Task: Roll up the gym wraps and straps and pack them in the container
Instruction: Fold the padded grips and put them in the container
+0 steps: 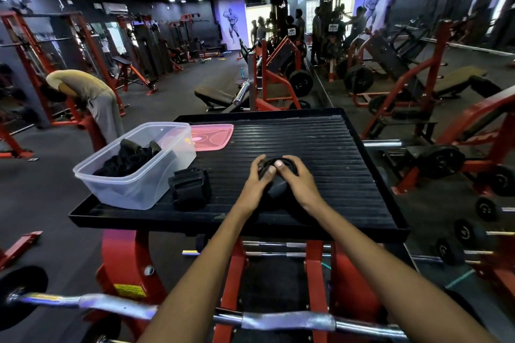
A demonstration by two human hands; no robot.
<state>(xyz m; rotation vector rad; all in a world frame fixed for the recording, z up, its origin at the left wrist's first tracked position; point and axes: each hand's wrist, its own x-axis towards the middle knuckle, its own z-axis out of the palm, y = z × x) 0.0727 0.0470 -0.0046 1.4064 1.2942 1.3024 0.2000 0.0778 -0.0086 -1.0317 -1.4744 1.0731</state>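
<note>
Black strap [274, 175] half-hidden, gripped by left hand [260, 175], right hand [295, 175]

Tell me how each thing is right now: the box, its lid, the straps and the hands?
Clear container: open, black wraps inside.
Pink lid: off, lying flat behind the container.
Black strap bundle: untouched beside the container.
Strap being rolled: partly coiled, held on the platform.
Left hand: gripping the coil.
Right hand: gripping the coil.

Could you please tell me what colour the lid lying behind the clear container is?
The lid is translucent pink, seen best in the head view.
</note>
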